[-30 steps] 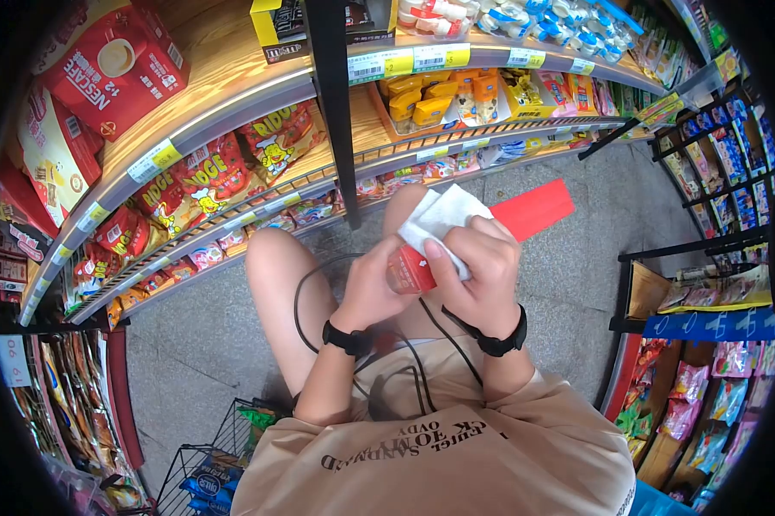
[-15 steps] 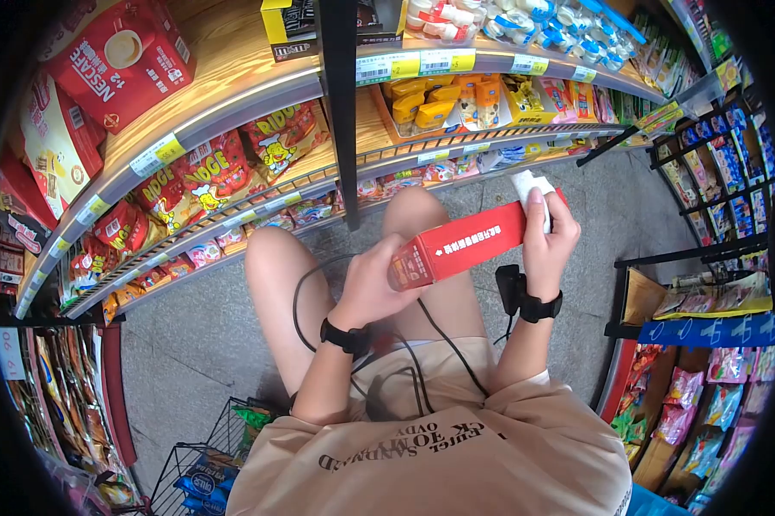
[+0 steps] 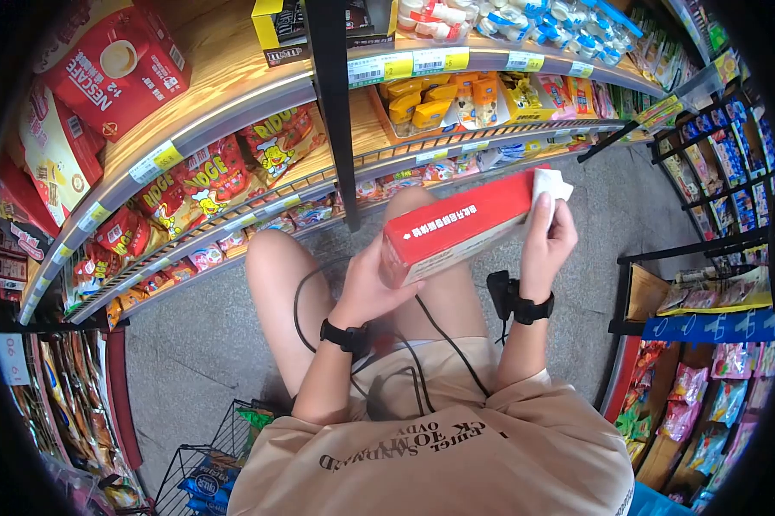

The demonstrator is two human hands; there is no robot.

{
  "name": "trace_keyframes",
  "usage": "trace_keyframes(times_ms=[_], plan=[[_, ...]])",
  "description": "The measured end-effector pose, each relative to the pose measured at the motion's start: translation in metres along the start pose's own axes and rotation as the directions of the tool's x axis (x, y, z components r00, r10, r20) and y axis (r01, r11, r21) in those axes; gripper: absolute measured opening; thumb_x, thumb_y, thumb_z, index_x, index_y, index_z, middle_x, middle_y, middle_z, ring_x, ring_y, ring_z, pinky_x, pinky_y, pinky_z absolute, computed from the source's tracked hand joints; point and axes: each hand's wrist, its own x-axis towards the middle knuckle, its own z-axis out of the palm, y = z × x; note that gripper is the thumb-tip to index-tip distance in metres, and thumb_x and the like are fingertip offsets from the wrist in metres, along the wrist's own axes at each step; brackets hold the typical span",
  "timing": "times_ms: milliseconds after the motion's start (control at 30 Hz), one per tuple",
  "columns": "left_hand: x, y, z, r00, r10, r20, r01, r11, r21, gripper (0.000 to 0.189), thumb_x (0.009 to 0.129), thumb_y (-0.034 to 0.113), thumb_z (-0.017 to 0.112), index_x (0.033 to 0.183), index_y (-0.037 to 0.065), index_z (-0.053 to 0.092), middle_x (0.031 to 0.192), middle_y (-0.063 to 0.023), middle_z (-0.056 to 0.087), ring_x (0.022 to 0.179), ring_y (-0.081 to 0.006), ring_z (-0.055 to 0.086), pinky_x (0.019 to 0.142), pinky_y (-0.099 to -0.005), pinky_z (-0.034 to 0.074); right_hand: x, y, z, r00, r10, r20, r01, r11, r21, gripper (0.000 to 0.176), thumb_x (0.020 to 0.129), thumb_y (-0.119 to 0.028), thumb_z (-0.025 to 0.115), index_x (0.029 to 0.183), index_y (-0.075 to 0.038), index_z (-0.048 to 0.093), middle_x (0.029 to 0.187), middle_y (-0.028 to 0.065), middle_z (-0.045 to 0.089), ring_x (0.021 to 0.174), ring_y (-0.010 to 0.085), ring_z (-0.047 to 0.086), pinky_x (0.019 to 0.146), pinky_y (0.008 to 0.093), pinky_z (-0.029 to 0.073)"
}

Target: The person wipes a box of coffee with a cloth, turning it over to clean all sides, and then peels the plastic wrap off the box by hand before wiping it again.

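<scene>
A red cardboard box (image 3: pixel 465 211) with white lettering is held tilted above my knees, its right end higher. My left hand (image 3: pixel 368 291) is closed around the box's left end. My right hand (image 3: pixel 549 239) is closed on a crumpled white tissue or cloth (image 3: pixel 552 184), pressing it against the box's right end. Part of the box's pale lower face shows. Some of my left fingers are hidden beneath the box.
Shelves ahead carry red bagged snacks (image 3: pixel 218 176), a red Nescafe box (image 3: pixel 119 64) and yellow packets (image 3: pixel 430 105). A black upright post (image 3: pixel 331 112) stands before them. A wire basket (image 3: pixel 174 477) with blue packets is at lower left. Black cables (image 3: pixel 439 331) cross my lap.
The box has rolled, so its pale lower face now shows, and shifted slightly. My right hand and the white tissue or cloth have moved from the upper face to the box's right end.
</scene>
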Motion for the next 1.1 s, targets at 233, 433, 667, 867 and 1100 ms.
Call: trace_keyframes(times_ms=[233, 433, 667, 867, 1100], plan=[[0.0, -0.008, 0.006, 0.993, -0.112, -0.037, 0.1, 0.967, -0.234, 0.071, 0.069, 0.012, 0.085, 0.129, 0.001, 0.049, 0.123, -0.0118, 0.065, 0.115, -0.0206, 0.061, 0.099, -0.0351, 0.047, -0.052, -0.03, 0.041, 0.887, -0.025, 0.461, 0.048, 0.998, -0.04, 0.015, 0.095, -0.016, 0.061, 0.091, -0.001, 0.062, 0.07, 0.0105, 0.06, 0.062, 0.0209, 0.06, 0.056, 0.034, 0.046], [0.001, -0.005, -0.004, 0.981, -0.183, 0.07, 0.195, 0.889, -0.413, 0.065, 0.076, 0.007, 0.079, 0.134, 0.002, 0.048, 0.127, -0.0092, 0.061, 0.116, -0.0157, 0.057, 0.099, -0.0337, 0.047, -0.066, -0.073, 0.054, 0.619, -0.219, 0.754, 0.254, 0.965, 0.071, 0.012, 0.089, -0.013, 0.065, 0.085, -0.002, 0.063, 0.071, 0.0148, 0.062, 0.06, 0.0316, 0.061, 0.053, 0.0363, 0.046], [0.002, -0.011, -0.003, 0.997, -0.071, -0.023, 0.063, 0.966, -0.253, 0.073, 0.069, 0.011, 0.086, 0.132, 0.001, 0.05, 0.121, -0.0085, 0.064, 0.111, -0.0176, 0.061, 0.099, -0.0347, 0.047, -0.031, -0.025, 0.036, 0.894, 0.132, 0.429, -0.243, 0.946, 0.215, 0.01, 0.099, -0.012, 0.058, 0.098, -0.002, 0.06, 0.07, -0.0043, 0.059, 0.063, 0.0002, 0.052, 0.051, 0.0219, 0.04], [0.005, -0.013, -0.003, 0.994, -0.104, -0.011, 0.093, 0.927, -0.364, 0.074, 0.069, 0.014, 0.087, 0.132, 0.001, 0.048, 0.123, -0.0093, 0.062, 0.112, -0.0169, 0.061, 0.097, -0.0353, 0.049, -0.015, 0.011, 0.036, 0.896, 0.271, 0.35, -0.394, 0.851, 0.348, 0.015, 0.099, -0.008, 0.056, 0.113, -0.002, 0.057, 0.075, -0.0043, 0.062, 0.065, -0.0009, 0.052, 0.055, 0.0177, 0.04], [0.002, -0.019, -0.001, 0.994, -0.107, 0.007, 0.098, 0.883, -0.459, 0.072, 0.069, 0.008, 0.085, 0.132, 0.003, 0.048, 0.125, -0.0069, 0.061, 0.118, -0.0166, 0.056, 0.103, -0.0356, 0.043, -0.04, -0.028, 0.051, 0.206, -0.015, 0.978, -0.591, 0.795, 0.137, 0.008, 0.095, -0.003, 0.062, 0.101, 0.002, 0.062, 0.078, -0.0031, 0.064, 0.069, 0.0005, 0.056, 0.06, 0.0183, 0.042]])
